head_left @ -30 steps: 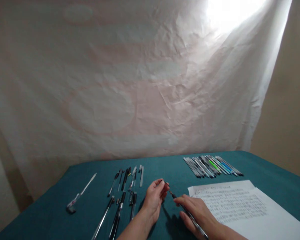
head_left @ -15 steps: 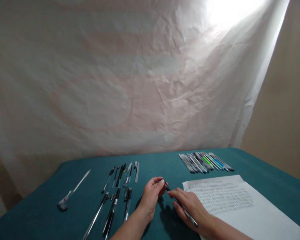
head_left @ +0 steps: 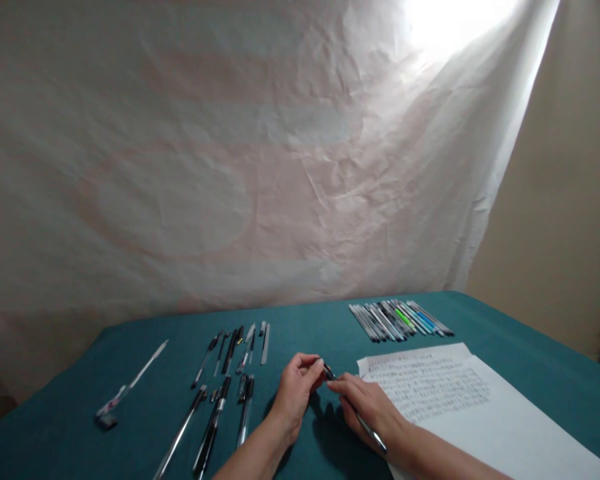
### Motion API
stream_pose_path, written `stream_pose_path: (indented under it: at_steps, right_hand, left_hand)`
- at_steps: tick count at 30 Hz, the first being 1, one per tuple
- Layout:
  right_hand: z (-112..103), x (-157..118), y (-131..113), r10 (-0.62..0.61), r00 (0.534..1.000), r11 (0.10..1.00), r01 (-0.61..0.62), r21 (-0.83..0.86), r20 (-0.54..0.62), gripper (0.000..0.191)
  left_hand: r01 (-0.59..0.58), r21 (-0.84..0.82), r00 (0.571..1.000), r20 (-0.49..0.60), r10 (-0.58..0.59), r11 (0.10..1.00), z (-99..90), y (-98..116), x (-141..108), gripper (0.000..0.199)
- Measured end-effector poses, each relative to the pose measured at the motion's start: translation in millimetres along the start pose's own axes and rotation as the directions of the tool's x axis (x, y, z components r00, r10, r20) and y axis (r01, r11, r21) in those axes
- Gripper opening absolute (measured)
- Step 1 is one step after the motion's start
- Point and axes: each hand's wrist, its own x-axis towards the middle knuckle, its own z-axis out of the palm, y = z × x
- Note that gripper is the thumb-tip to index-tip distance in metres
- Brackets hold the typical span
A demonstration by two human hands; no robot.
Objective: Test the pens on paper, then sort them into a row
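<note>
Two hands meet on one pen above the counter.
The left grip pinches its dark end; the right grip is closed around the barrel, well in from the far edge. A row of pens lies near that edge, toward its right corner; handwritten paper lies beside the right grip.
</note>
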Motion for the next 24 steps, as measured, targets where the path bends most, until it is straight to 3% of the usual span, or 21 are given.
stream_pose_path:
  at_steps: [18, 24]
  right_hand:
    - [10, -3, 3, -0.006, 1.000, 0.996, 0.005, 0.091, 0.018, 0.033]
    - [-2, 4, -4, 0.076, 0.991, 0.990, -0.088, 0.109, 0.108, 0.038]
  left_hand:
    - [0.011, -0.039, 1.000, 0.015, -0.010, 0.999, -0.3, 2, -3, 0.029]
    - [-0.015, -0.090, 0.998, -0.070, 0.009, 0.996, -0.2, -1, 2, 0.032]
